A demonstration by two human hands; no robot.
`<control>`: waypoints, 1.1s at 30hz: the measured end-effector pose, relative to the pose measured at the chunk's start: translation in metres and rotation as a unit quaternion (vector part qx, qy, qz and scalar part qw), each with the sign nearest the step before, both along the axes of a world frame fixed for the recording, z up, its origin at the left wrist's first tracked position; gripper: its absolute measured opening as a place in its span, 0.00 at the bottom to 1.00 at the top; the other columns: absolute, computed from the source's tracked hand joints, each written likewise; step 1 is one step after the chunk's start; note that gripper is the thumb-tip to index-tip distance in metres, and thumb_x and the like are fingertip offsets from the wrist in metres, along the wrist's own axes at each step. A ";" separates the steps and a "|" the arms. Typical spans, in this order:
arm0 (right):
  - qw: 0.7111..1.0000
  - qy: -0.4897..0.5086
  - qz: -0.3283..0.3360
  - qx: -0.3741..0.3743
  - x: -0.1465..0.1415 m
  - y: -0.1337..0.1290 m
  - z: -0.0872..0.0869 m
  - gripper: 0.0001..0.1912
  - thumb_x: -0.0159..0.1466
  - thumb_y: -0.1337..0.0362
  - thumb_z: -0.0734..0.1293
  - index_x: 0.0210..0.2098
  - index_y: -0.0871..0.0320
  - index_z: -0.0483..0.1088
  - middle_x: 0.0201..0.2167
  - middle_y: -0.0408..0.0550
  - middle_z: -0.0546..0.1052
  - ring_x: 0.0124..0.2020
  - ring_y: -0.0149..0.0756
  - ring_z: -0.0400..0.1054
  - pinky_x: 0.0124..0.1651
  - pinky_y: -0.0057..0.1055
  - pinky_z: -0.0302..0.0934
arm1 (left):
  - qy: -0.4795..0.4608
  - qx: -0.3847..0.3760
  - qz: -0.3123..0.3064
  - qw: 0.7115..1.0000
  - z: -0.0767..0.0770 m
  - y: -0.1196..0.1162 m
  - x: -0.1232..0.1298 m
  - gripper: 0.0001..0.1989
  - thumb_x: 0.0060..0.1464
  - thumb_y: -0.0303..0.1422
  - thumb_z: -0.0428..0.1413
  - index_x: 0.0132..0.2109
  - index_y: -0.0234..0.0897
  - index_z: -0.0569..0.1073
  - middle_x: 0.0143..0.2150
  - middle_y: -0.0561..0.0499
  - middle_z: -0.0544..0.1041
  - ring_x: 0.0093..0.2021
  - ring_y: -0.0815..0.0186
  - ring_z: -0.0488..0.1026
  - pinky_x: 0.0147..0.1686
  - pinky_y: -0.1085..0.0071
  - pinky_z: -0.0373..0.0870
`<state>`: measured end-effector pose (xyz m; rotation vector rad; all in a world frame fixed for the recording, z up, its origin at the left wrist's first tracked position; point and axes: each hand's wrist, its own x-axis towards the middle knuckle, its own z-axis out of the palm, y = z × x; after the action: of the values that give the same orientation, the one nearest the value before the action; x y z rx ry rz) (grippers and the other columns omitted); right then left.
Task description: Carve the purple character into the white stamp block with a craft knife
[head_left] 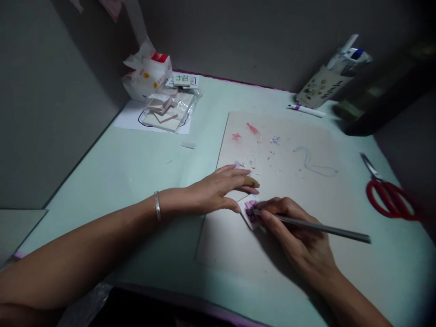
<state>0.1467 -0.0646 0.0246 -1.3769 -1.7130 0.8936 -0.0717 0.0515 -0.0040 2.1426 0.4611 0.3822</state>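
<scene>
My right hand [299, 236] is closed in a pen grip round a slim grey metal carving tool [323, 228]. Its working tip is blurred against a small white block [254, 222] that bears a purple flower-like drawing [251, 210]. My left hand [221, 188] lies with fingers stretched out on the pale board [218, 240], holding nothing. The left thumb reaches the block's near-left edge. A brown finger bandage wraps one left finger. Red and purple marks, a blue curved line [308, 159] and small crumbs mark the board beyond both hands.
Red-handled scissors [391, 200] lie at the right. A purple-banded marker [308, 111] rests before a pen cup [327, 81]. Bagged square blocks [166, 111] sit on white paper at back left, beside a tissue pack [148, 75]. A dark object [368, 104] stands at back right.
</scene>
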 end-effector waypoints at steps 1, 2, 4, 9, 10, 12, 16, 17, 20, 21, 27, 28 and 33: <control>1.000 -0.001 -0.001 0.001 0.000 0.000 0.000 0.08 0.73 0.63 0.67 0.36 0.52 0.74 0.33 0.45 0.81 0.33 0.35 0.75 0.31 0.29 0.63 | -0.001 0.001 0.000 1.000 0.000 0.000 0.000 0.26 0.64 0.34 0.65 0.66 0.41 0.70 0.67 0.45 0.75 0.78 0.54 0.52 0.78 0.49 0.40; 1.000 -0.001 -0.002 0.002 0.000 0.000 0.000 0.08 0.73 0.63 0.67 0.36 0.52 0.75 0.33 0.44 0.81 0.33 0.35 0.75 0.31 0.29 0.63 | -0.002 0.002 0.000 1.000 0.000 0.000 0.000 0.26 0.64 0.34 0.65 0.66 0.42 0.70 0.67 0.46 0.75 0.78 0.54 0.52 0.78 0.49 0.40; 1.000 0.001 -0.001 0.006 0.000 0.000 -0.001 0.08 0.73 0.64 0.67 0.36 0.52 0.75 0.33 0.44 0.81 0.33 0.34 0.75 0.32 0.29 0.64 | -0.002 0.004 0.000 1.000 0.000 0.000 0.000 0.26 0.64 0.34 0.65 0.66 0.42 0.70 0.67 0.46 0.75 0.78 0.54 0.53 0.78 0.49 0.40; 1.000 0.002 -0.007 0.014 0.000 -0.002 -0.001 0.08 0.73 0.65 0.67 0.37 0.51 0.77 0.33 0.43 0.82 0.34 0.33 0.76 0.32 0.27 0.65 | -0.003 0.009 0.001 1.000 -0.001 0.000 0.000 0.27 0.64 0.34 0.65 0.66 0.41 0.68 0.66 0.47 0.76 0.78 0.54 0.52 0.78 0.49 0.40; 1.000 0.004 -0.008 0.014 0.000 -0.002 -0.001 0.08 0.73 0.65 0.67 0.38 0.51 0.77 0.33 0.43 0.82 0.34 0.33 0.76 0.32 0.27 0.66 | -0.002 0.010 0.001 1.000 -0.001 0.000 0.000 0.27 0.64 0.34 0.65 0.66 0.40 0.68 0.66 0.46 0.76 0.78 0.54 0.53 0.78 0.49 0.41; 1.000 0.010 -0.007 0.017 -0.001 -0.001 -0.001 0.07 0.73 0.66 0.67 0.38 0.51 0.77 0.34 0.43 0.82 0.35 0.33 0.76 0.35 0.27 0.67 | -0.001 0.014 0.001 1.000 -0.001 0.000 0.000 0.26 0.64 0.34 0.65 0.66 0.40 0.69 0.66 0.46 0.76 0.78 0.54 0.53 0.78 0.49 0.41; 1.000 0.021 -0.005 0.018 -0.002 0.000 -0.003 0.06 0.73 0.66 0.68 0.39 0.51 0.77 0.37 0.44 0.82 0.37 0.34 0.77 0.38 0.28 0.68 | 0.002 0.022 0.006 1.000 -0.001 -0.001 0.001 0.25 0.64 0.34 0.65 0.64 0.41 0.70 0.67 0.45 0.76 0.78 0.55 0.54 0.77 0.49 0.42; 1.000 0.025 -0.010 0.016 -0.002 -0.001 -0.004 0.06 0.73 0.65 0.68 0.39 0.51 0.76 0.36 0.43 0.82 0.37 0.34 0.77 0.38 0.28 0.67 | 0.002 0.024 0.007 1.000 -0.002 -0.001 0.001 0.25 0.64 0.34 0.65 0.64 0.41 0.70 0.67 0.45 0.76 0.78 0.55 0.54 0.77 0.49 0.42; 0.999 0.038 -0.030 0.005 0.000 -0.002 -0.004 0.08 0.74 0.64 0.67 0.36 0.51 0.74 0.34 0.42 0.80 0.35 0.33 0.74 0.37 0.28 0.65 | -0.001 0.026 0.007 1.000 -0.003 -0.001 0.002 0.26 0.62 0.35 0.67 0.65 0.42 0.70 0.67 0.45 0.76 0.78 0.54 0.54 0.77 0.49 0.42; 0.999 0.040 -0.034 0.002 0.001 -0.002 -0.004 0.09 0.74 0.63 0.66 0.35 0.51 0.73 0.33 0.41 0.79 0.34 0.32 0.73 0.36 0.28 0.64 | -0.002 0.026 0.007 1.000 -0.003 0.000 0.002 0.27 0.62 0.36 0.67 0.65 0.41 0.70 0.67 0.45 0.76 0.78 0.54 0.54 0.77 0.48 0.42; 0.997 0.052 -0.048 -0.005 0.005 -0.001 -0.001 0.10 0.73 0.63 0.66 0.33 0.52 0.72 0.30 0.40 0.75 0.30 0.32 0.69 0.32 0.28 0.61 | -0.008 0.035 0.007 0.999 -0.007 -0.001 0.001 0.28 0.63 0.36 0.66 0.66 0.42 0.68 0.67 0.46 0.75 0.77 0.53 0.54 0.77 0.49 0.44; 0.997 0.059 -0.059 -0.004 0.006 0.000 -0.001 0.10 0.73 0.63 0.67 0.33 0.52 0.72 0.29 0.40 0.75 0.30 0.32 0.69 0.32 0.28 0.62 | -0.016 0.044 0.013 0.999 -0.009 -0.003 0.002 0.29 0.62 0.38 0.67 0.66 0.42 0.68 0.66 0.45 0.76 0.77 0.52 0.56 0.76 0.49 0.45; 0.982 0.069 -0.174 0.026 0.012 0.005 -0.001 0.07 0.69 0.60 0.72 0.35 0.52 0.76 0.29 0.42 0.77 0.30 0.34 0.70 0.32 0.30 0.62 | -0.020 0.172 0.102 0.980 -0.014 -0.011 0.007 0.46 0.55 0.56 0.67 0.70 0.35 0.61 0.58 0.38 0.75 0.62 0.45 0.69 0.70 0.42 0.54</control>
<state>0.1584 -0.0594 0.0233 -1.4842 -1.3289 0.7236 -0.0643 0.0404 -0.0181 2.4219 0.6313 0.6599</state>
